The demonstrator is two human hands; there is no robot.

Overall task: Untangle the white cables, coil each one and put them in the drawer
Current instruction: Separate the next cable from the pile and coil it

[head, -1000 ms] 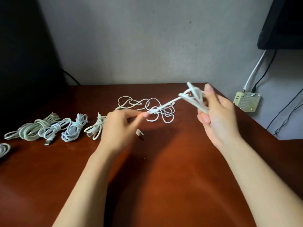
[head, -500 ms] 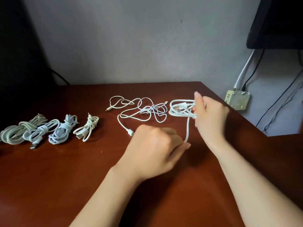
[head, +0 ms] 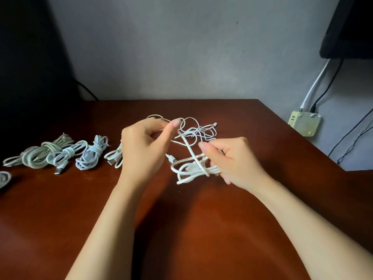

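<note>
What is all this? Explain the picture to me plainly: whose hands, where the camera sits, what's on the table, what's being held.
There is no machine here: these are a person's two bare hands. The single picture comes from a camera worn on the person's head, looking forward and down.

The right hand grips a half-made coil of white cable. The left hand pinches the free strand of that same cable, raised above the coil.

They work over a reddish-brown table. Behind the hands lies a loose tangle of white cable, not yet wound. To the left sits a row of coiled cables, already wound up. A small pale box with wires plugged into it hangs on the wall to the right. No drawer is in view.
</note>
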